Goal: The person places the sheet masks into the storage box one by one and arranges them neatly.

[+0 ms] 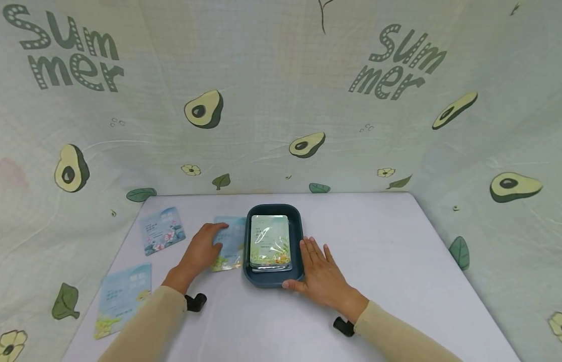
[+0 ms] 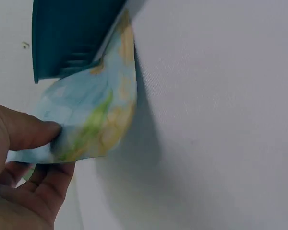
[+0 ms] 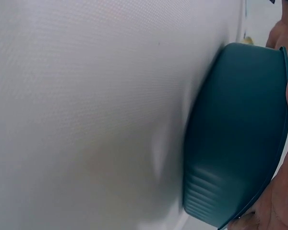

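Note:
My left hand [image 1: 203,251] pinches the left side of a light-blue sheet mask packet [image 1: 233,246] between thumb and fingers. In the left wrist view that packet [image 2: 93,110] bends upward, and its far end lies against the wall of a dark teal tray [image 2: 77,38]. Inside the tray [image 1: 272,281] lies a stack of shiny packets with a green one [image 1: 270,241] on top. My right hand [image 1: 323,279] rests along the tray's right rim, fingers straight and thumb at the front corner. The right wrist view shows it against the rim of the tray [image 3: 235,129].
Two more flat packets lie on the white table [image 1: 376,241] at the left: a blue one with pink flowers [image 1: 163,231] at the back and a larger blue-yellow one [image 1: 123,299] in front, partly beneath the left sleeve. A printed cloth [image 1: 262,65] hangs behind the table.

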Demonstrator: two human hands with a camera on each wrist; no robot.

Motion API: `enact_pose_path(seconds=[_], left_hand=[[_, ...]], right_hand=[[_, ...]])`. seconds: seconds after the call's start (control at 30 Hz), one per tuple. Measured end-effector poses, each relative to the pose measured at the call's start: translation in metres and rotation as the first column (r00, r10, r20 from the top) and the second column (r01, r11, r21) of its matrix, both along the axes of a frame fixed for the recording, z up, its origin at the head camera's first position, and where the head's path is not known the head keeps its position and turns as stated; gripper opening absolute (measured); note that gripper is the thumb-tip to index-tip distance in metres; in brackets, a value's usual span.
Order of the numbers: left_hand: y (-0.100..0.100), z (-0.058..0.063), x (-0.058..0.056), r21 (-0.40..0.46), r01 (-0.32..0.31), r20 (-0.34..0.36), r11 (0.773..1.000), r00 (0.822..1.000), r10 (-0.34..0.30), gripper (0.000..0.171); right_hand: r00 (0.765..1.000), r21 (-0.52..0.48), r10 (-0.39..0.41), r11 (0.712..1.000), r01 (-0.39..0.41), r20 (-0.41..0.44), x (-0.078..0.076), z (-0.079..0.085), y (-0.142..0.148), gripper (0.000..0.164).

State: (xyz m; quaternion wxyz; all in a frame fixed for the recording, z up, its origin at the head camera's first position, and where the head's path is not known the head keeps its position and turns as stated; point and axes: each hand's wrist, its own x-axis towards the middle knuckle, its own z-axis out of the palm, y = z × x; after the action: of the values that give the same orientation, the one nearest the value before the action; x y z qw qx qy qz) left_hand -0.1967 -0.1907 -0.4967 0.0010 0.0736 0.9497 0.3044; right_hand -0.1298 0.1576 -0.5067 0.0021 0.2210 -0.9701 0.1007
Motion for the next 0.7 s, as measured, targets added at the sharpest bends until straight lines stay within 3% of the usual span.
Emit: enact_pose_path(seconds=[0.2, 0.43, 0.7], left_hand=[[-0.005, 0.0, -0.001, 0.038, -0.103, 0.099, 0.994, 0.99, 0.099, 0.044], [-0.013, -0.011, -0.003, 0.082, -0.08, 0.185, 0.993, 0.981, 0.064, 0.056], [-0.02, -0.013, -0.001, 0.166, -0.114, 0.218, 0.98, 0.973, 0.076, 0.049]], right_hand=[[1.0, -0.002, 0.006, 1.0, -0.006, 0.0, -0.001, 0.0, 0.001, 0.118], [1.0, -0.008, 0.002, 1.0, -0.002, 0.008, 0.0, 0.0, 0.001, 0.118], [1.0, -0.006, 0.009, 1.0, -0.009, -0.005, 0.0, 0.0, 0.002, 0.118]])
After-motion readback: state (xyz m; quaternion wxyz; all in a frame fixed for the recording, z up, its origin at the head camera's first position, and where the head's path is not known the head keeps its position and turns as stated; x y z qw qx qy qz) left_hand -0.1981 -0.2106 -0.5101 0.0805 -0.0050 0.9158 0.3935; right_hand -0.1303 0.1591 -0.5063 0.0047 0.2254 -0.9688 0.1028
